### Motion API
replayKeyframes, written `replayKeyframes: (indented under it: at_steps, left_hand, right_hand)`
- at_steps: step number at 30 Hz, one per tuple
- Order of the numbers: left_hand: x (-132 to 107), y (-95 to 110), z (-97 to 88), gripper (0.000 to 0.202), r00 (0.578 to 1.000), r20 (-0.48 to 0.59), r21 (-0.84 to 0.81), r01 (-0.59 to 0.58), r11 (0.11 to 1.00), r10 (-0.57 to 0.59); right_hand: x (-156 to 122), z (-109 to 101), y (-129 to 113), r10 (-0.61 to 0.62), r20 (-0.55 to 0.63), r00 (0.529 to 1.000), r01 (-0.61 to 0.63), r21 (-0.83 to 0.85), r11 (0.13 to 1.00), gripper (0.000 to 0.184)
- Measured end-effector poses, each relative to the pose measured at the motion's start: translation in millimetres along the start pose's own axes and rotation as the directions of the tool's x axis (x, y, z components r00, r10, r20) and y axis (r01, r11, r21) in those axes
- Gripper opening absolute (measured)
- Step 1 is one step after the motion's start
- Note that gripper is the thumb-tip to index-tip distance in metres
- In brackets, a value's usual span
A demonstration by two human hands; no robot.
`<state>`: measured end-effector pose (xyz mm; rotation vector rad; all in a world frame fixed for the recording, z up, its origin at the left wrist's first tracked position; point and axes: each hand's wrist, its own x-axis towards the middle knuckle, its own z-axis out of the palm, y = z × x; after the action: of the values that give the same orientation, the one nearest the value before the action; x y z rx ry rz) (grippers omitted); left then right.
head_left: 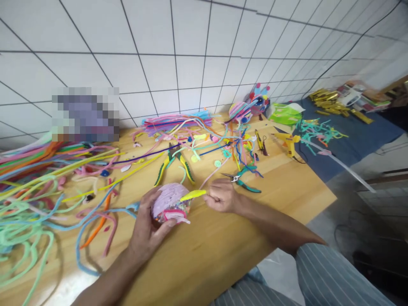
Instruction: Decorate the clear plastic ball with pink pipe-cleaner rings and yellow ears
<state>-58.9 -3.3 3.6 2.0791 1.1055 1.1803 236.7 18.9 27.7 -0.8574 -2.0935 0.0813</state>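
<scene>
My left hand (146, 225) is wrapped round a ball (168, 199) from its left and lower side. Lilac pipe cleaner covers most of that ball; a pink-edged patch and a multicoloured, speckled area show lower down. My right hand (222, 195) is closed in a pinch on the end of a yellow pipe cleaner (193, 195). The strip's other end touches the right side of the ball. Just beyond the ball lie yellow-green pliers (178, 163) with their handles spread. Teal-handled cutters (244, 178) rest beyond my right wrist.
Loose pipe cleaners (25, 238) spread over the table's left side. Further back lie a bundle of pipe cleaners (178, 122) and a striped ball (240, 111) by the tiled wall. A yellow glue gun (288, 143) stands near the table's right edge, and a blue cloth (350, 131) lies beyond.
</scene>
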Motion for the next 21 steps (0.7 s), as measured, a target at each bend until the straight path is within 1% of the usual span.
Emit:
replayKeyframes:
  at_steps: [5, 7, 8, 10, 11, 12, 14, 17, 19, 21]
  left_hand:
    - [5, -3, 6.1, 0.069, 0.999, 0.033, -0.02, -0.03, 0.999, 0.031]
    - [9, -2, 10.7, 0.067, 1.0, 0.021, -0.058, -0.006, 0.998, 0.007]
    - [12, -2, 12.7, 0.068, 1.0, 0.008, -0.086, 0.016, 0.996, -0.015]
    - [18, -1, 15.5, 0.07, 0.992, 0.024, -0.145, 0.13, 0.981, -0.127]
    - [21, -2, 16.4, 0.071, 0.985, 0.031, -0.167, 0.174, 0.97, -0.171]
    - [24, -2, 17.0, 0.073, 0.981, 0.023, -0.191, 0.193, 0.962, -0.192]
    - [29, -2, 18.2, 0.075, 0.982, 0.017, -0.224, 0.189, 0.956, -0.19]
    - [32, -1, 20.5, 0.074, 0.981, -0.014, -0.242, 0.185, 0.953, -0.194]
    - [32, -1, 21.9, 0.074, 0.98, -0.025, -0.241, 0.185, 0.953, -0.197]
    - [31, -1, 22.9, 0.074, 0.979, -0.026, -0.241, 0.19, 0.952, -0.202]
  right_hand:
    - [4, -10, 3, -0.119, 0.006, 0.993, 0.119, -0.089, 0.989, 0.043]
    - [8, -17, 6, -0.152, -0.04, 0.988, 0.145, -0.134, 0.98, 0.046]
    - [11, -21, 8, -0.155, -0.087, 0.984, 0.141, -0.147, 0.979, 0.049]
    - [19, -28, 12, -0.147, -0.13, 0.981, 0.127, -0.152, 0.98, 0.049]
    - [24, -31, 12, -0.139, -0.137, 0.981, 0.115, -0.166, 0.979, 0.048]
    - [29, -34, 12, -0.14, -0.142, 0.98, 0.114, -0.18, 0.977, 0.047]
    - [40, -40, 5, -0.128, -0.148, 0.981, 0.098, -0.194, 0.976, 0.04]
    - [50, -42, -15, -0.141, -0.116, 0.983, 0.119, -0.179, 0.977, 0.023]
    - [50, -36, -30, -0.171, -0.086, 0.982, 0.156, -0.158, 0.975, 0.014]
    - [44, -26, -40, -0.193, -0.081, 0.978, 0.181, -0.133, 0.974, 0.008]
